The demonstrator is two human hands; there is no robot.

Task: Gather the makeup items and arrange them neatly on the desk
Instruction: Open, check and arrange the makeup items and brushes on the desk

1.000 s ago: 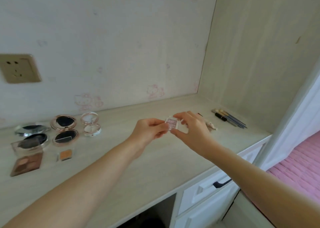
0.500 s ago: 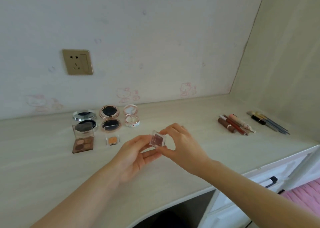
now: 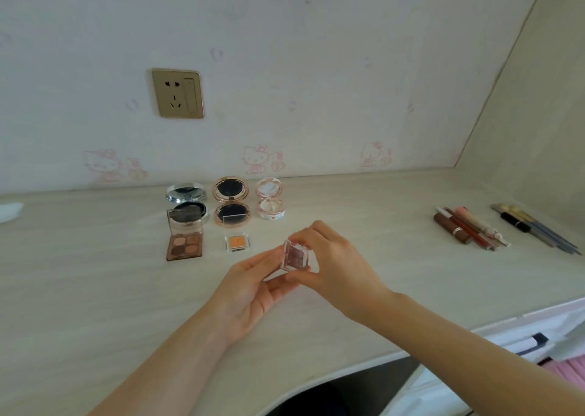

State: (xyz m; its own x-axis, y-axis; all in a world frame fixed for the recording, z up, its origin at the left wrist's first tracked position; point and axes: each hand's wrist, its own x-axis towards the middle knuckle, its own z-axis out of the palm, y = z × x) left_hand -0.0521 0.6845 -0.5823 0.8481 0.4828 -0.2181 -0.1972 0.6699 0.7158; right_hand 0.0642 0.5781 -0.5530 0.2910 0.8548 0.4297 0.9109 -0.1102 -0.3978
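Holding one small palette (image 3: 297,255) between both hands: right hand (image 3: 335,267) pinches it, left hand (image 3: 253,284) steadies it, just right of the orange pan (image 3: 237,242).

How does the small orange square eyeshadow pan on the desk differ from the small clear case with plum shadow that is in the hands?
The small orange square eyeshadow pan lies flat on the pale wooden desk, untouched; the small clear case with plum shadow is held above it, tilted, between the left hand and the right hand. One shade is orange, the other plum. Both are small, square and clear-cased.
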